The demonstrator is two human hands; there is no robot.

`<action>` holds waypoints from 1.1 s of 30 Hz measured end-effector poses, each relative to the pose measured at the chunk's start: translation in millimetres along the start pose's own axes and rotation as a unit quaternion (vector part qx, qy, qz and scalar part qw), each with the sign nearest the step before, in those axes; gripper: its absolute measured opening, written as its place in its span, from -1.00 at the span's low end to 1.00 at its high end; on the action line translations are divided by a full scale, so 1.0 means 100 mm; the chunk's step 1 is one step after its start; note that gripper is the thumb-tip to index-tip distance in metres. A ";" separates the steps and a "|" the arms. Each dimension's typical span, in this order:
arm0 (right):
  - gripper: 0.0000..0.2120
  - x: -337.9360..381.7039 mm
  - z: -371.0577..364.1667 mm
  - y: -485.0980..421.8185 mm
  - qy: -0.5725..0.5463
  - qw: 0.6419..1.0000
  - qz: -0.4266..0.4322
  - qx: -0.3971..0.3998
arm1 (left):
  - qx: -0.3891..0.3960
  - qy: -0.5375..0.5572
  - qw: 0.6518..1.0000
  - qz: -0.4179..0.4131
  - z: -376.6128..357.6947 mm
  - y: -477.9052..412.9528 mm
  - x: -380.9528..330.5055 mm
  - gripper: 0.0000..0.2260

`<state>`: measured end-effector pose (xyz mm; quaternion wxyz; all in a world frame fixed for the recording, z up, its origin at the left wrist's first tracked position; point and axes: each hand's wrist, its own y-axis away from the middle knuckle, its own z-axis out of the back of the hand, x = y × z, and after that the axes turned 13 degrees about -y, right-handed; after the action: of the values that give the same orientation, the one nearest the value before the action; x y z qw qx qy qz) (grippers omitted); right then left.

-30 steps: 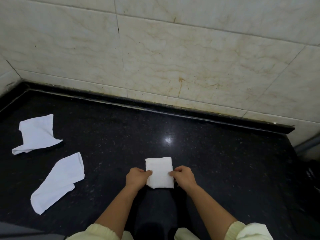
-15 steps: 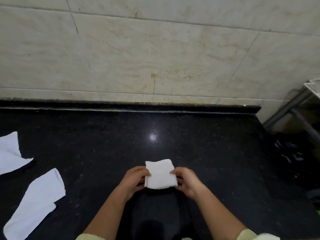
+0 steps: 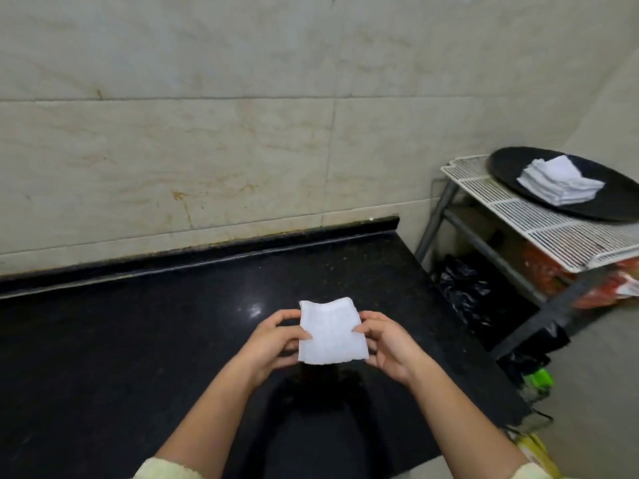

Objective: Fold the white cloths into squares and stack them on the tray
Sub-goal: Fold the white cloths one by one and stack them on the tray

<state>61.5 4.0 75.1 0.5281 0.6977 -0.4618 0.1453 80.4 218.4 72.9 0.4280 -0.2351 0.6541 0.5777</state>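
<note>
A folded white cloth, roughly square, is lifted just above the black counter. My left hand pinches its left edge and my right hand pinches its right edge, thumbs on top. To the far right a round black tray sits on a white wire rack. On that tray lies a stack of folded white cloths. The unfolded cloths lie out of view.
A beige tiled wall backs the counter. The counter ends at its right edge near the rack's grey metal legs. Black plastic bags and red packaging sit under the rack.
The view has swung right, so the loose cloths on the left left the frame and the rack with the tray appeared. Both hands have lifted the folded cloth off the counter.
</note>
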 end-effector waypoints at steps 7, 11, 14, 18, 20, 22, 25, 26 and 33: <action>-0.66 1.00 0.97 0.34 0.023 0.997 0.073 -0.010 | 0.012 0.001 0.999 -0.046 -1.30 -0.11 -0.58 -0.65; -0.64 1.62 1.44 0.54 0.030 0.993 0.113 -0.005 | 0.023 0.002 0.996 -0.091 -1.96 -0.14 -1.03 -0.64; -0.69 2.08 1.66 0.67 0.028 0.989 0.142 0.007 | 0.033 0.002 0.992 -0.121 -2.33 -0.18 -1.42 -0.64; -0.79 2.70 1.93 0.78 0.017 0.982 0.187 0.015 | 0.050 -0.001 0.986 -0.158 -2.79 -0.28 -1.99 -0.68; -0.80 2.95 2.07 0.79 0.013 0.979 0.202 0.009 | 0.056 0.000 0.984 -0.168 -2.99 -0.36 -2.22 -0.70; -0.81 3.14 2.20 0.75 0.009 0.978 0.209 0.003 | 0.057 -0.001 0.983 -0.176 -3.16 -0.47 -2.39 -0.73; -0.82 3.43 2.41 0.63 0.000 0.977 0.214 -0.002 | 0.054 0.004 0.981 -0.185 -3.45 -0.71 -2.63 -0.73; -0.82 3.53 2.48 0.57 -0.001 0.976 0.216 -0.004 | 0.053 0.008 0.981 -0.185 -3.54 -0.80 -2.70 -0.71; -0.81 4.34 2.92 0.21 0.012 0.971 0.235 -0.041 | 0.056 0.005 0.979 -0.195 -4.12 -1.44 -3.31 -0.71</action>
<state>192.0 -463.4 271.2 0.5129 0.5457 -0.6117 0.2548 250.1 -269.3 254.5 0.5415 -0.3369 0.6295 0.4440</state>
